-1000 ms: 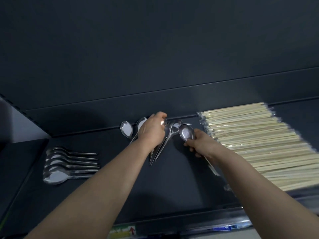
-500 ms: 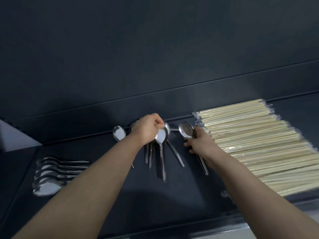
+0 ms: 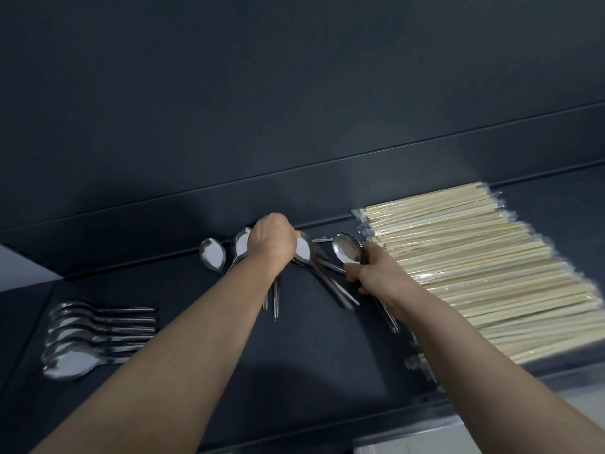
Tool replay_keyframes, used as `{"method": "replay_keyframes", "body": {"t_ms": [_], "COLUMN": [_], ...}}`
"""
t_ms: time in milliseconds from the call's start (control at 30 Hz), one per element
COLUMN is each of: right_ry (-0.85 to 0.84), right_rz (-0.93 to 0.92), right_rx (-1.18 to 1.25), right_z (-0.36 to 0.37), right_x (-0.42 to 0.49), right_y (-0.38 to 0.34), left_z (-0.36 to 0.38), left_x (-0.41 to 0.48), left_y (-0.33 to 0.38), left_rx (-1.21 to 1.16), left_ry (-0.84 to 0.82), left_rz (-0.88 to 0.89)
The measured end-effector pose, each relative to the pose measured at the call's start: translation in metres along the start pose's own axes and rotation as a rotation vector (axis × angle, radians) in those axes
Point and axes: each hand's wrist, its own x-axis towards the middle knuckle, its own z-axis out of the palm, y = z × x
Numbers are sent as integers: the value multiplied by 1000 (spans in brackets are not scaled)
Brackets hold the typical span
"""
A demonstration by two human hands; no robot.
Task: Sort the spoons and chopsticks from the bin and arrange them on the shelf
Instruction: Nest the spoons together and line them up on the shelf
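**Shelf stock: steel spoons and wrapped chopsticks, both hands at work**

- Shelf point(image 3: 327, 362): dark, flat and matt, with a dark back panel point(image 3: 294, 109) behind it.
- Spoon stack point(image 3: 82, 335): far left of the shelf, bowls nested, handles pointing right.
- Middle spoons point(image 3: 304, 250): a loose cluster at the back edge, bowls to the rear and handles splayed forward. The left hand point(image 3: 273, 244) is curled over them, gripping; its fingertips are hidden.
- Loose spoon point(image 3: 212, 255): just left of that cluster, lying apart from the hand.
- Single spoon point(image 3: 347, 250): bowl up. The right hand point(image 3: 376, 273) pinches it at the neck, and the handle runs under the wrist.
- Wrapped chopsticks point(image 3: 474, 267): a broad pale row in clear sleeves on the right of the shelf, just beside the right hand.
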Motion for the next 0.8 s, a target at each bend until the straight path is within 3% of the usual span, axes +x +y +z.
{"method": "replay_keyframes", "body": {"t_ms": [100,200,333,533,633,700,800], "right_ry": [13,29,-83,-503,-544,-513,-527], "right_rz": [-28,-52,-27,36,-30,-113,-130], "right_rx": [-1,-2,-26,249,87,-97,-145], "right_z": [0,-3,2,36,58,73,100], "right_x": [0,0,-6,-20,-20,-19,-27], "right_y": [-9,-22,-39,-46,-45,-47,-52], "left_z": [-3,-10,-20,-26,-34,-40,-50], "left_x": [-8,-19,-33,-50,-61,-64,-74], "left_y": [-10,-20,-28,-39,-60,-80,-111], "left_rx": [-43,-260,-419,-558,-514,-469,-562], "left_ry": [17,24,-41,220,336,282,47], "left_rz": [64,190,336,324,333,282,195]}}
